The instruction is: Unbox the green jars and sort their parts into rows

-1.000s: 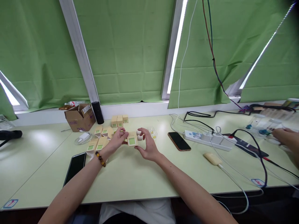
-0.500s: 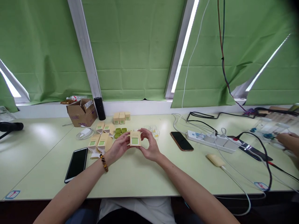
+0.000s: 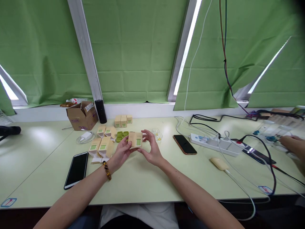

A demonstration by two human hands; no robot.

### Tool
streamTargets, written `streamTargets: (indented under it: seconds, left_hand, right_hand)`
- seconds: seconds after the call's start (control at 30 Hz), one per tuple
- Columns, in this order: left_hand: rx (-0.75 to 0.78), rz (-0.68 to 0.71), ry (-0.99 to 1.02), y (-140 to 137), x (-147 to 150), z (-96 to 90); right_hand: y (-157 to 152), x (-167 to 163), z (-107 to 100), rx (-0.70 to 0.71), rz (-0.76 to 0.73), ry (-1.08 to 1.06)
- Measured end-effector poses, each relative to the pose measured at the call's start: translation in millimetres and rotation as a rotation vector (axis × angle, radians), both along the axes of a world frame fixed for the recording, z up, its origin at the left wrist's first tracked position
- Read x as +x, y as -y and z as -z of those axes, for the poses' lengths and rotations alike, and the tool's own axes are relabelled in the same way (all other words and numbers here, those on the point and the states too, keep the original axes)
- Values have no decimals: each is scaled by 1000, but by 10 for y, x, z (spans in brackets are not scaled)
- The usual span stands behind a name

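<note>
We grip a small tan cardboard box with a green panel [image 3: 135,140] in our left hand [image 3: 121,152]; our right hand [image 3: 152,150] curls at its right edge, contact unclear. On the pale green tabletop [image 3: 143,181], four open tan cardboard cartons [image 3: 105,148] stand to the left, near small olive-green square containers [image 3: 119,136], and a rectangular black-screened smartphone [image 3: 76,168] lies beside our left forearm [image 3: 78,197].

Box [image 3: 136,139] between the hands [image 3: 152,152]

Left hand [image 3: 122,152] near right hand [image 3: 152,152] (right fingers [image 3: 148,135] curved).
</note>
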State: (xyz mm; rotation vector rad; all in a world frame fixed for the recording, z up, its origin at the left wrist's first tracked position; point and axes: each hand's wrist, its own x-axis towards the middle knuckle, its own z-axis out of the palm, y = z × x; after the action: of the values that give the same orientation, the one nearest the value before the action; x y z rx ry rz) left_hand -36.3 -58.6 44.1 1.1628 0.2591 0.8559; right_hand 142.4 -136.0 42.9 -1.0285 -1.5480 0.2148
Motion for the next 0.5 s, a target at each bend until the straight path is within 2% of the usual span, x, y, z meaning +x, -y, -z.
streamTargets:
  seconds: [0.13,0.27,0.37,0.5]
  left_hand:
    - [101,-232,-79,3,56,47]
    - [344,-491,-225,65,94,79]
    - [580,-643,-292,121,62,81]
    - [1010,-771,-297,113,-26,98]
  right_hand:
    - [-58,7,50,-72,-24,-105]
    - [-124,40,102,-144,-50,-191]
    - [-150,72,116,-170,-143,-265]
    - [-148,85,107,-224,-292,-333]
